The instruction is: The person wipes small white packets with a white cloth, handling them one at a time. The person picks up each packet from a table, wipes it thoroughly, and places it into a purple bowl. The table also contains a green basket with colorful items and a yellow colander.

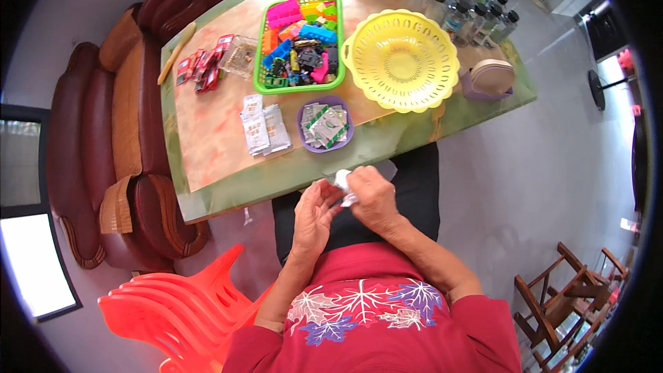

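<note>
Both hands meet over my lap, just off the near edge of the table (304,181). A crumpled white piece that looks like tissue or a wipe (342,181) is gripped in the closed fingers of my right hand (373,198). Beside it, my left hand (314,215) has its fingers curled in close to the white piece; whatever they pinch is too small to make out. Nearest on the table are a purple bowl (302,139) of small grey-and-green sachets (327,126) and a few white packets (255,124).
A green basket (258,62) of toy blocks, a yellow colander (404,62), red packets (205,65), a purple box (488,81) and several bottles (469,10) stand on the table. Red plastic chairs (179,304) are at lower left, a sofa (124,124) left, wooden stools (563,297) right.
</note>
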The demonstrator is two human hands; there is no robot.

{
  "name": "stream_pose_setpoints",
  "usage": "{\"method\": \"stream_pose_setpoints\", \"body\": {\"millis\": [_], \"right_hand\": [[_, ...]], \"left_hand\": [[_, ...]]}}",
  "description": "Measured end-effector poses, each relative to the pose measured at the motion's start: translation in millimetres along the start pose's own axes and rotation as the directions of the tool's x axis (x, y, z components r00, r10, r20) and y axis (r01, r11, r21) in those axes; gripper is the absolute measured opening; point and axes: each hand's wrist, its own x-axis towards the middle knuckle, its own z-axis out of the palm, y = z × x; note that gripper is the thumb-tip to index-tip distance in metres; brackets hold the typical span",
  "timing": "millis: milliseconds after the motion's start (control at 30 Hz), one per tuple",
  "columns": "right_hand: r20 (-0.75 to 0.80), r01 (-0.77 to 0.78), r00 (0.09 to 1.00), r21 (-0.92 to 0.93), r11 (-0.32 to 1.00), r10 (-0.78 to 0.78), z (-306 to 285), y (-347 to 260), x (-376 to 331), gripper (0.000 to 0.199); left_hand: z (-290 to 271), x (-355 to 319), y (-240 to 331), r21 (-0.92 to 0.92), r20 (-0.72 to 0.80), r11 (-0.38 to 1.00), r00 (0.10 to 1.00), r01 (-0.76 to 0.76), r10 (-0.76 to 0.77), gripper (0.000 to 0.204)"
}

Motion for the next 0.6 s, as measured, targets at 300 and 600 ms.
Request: {"method": "stream_pose_setpoints", "body": {"millis": [300,600], "right_hand": [[0.365,0.136,0.897,0.314,0.940,-0.251,-4.8,-10.2,-18.3,0.017],[0.109,0.017,0.993,0.269,0.963,-0.048,-28.6,-18.9,23.0,0.047]], "left_hand": [[-8.9,9.9,-2.8,-0.149,0.152,0.986,0.983,-0.079,0.101,0.043],[11.5,8.5,2.9,-0.245,0.103,0.967,0.993,0.074,-0.050,0.047]]}}
